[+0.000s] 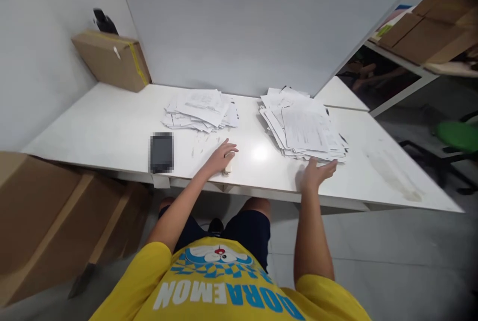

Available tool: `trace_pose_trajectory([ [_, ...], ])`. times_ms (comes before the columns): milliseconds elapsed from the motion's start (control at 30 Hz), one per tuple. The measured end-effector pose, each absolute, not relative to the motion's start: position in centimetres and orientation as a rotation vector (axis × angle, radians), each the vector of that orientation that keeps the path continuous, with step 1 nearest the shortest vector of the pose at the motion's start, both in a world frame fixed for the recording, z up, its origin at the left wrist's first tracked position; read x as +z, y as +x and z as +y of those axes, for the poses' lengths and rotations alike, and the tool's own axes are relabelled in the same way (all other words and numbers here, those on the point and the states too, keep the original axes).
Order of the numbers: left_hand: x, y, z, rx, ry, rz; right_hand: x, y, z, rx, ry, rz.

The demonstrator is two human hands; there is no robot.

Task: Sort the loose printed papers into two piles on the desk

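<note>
My left hand (221, 158) rests low over the front middle of the white table, fingers stretched out and apart. Beneath its thumb lies a small pale object that looks like a stapler (227, 167), partly covered by the hand. Close to the front edge of the right paper stack (306, 127), my right hand (317, 174) is open, thumb and fingers spread; whether it touches the sheets I cannot tell. The left paper stack (203, 108), a looser and smaller pile of printed sheets, lies beyond my left hand.
A dark blurred-out device (162, 153) lies at the table's (112, 127) front left. Against the wall stands a cardboard box (112, 62) with yellow strapping. Large cardboard boxes (67, 211) fill the floor at left. A green chair (457, 136) and a shelf with boxes (425, 32) are at right.
</note>
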State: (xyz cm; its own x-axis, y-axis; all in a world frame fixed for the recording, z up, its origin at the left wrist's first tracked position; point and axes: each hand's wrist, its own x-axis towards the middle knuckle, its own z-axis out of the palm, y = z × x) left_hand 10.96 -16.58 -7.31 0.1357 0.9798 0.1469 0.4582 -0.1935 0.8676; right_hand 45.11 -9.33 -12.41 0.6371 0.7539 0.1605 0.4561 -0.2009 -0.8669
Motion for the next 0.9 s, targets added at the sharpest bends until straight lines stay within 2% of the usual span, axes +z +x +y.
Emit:
trace_pose_trajectory([
  [167, -7.0, 8.4, -15.2, 0.994, 1.883, 1.609, -13.1, 44.6, -8.6, 0.348, -1.758, -1.039],
  [400, -5.7, 3.1, -7.6, 0.858, 2.055, 2.165, -13.0, 44.1, -7.8, 0.334, -1.703, -0.977],
  [667, -6.6, 2.6, -6.0, 0.776, 2.280, 2.140, -11.9, 43.6, -8.4, 0.372, -1.678, -0.947],
  [900, -6.2, 2.6, -6.2, 0.777, 2.241, 2.187, -12.0, 43.8, -8.8, 0.406, -1.643, -0.911],
])
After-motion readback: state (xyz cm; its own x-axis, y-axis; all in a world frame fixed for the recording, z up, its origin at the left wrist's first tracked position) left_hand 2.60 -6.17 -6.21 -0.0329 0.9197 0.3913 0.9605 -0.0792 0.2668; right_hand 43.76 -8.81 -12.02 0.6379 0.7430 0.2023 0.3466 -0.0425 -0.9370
